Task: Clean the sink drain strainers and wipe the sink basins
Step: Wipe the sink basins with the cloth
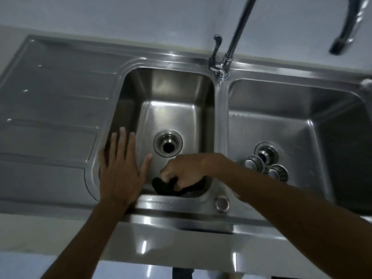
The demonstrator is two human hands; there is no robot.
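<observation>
Two grips at the left basin (171,85): right grip (181,174) clenched on a black cloth (161,188) by the front wall; left grip (120,172) just left of it, fingers straight and spread. Strainers (265,162) lie to its right, in the right basin (281,109).

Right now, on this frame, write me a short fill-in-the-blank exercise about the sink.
1. The right hand grips a dark ____ inside the left basin.
2. The left hand, fingers straight and spread, is ____.
3. The loose metal strainer pieces lie in the ____ basin.
Missing words: cloth; open; right.
</observation>
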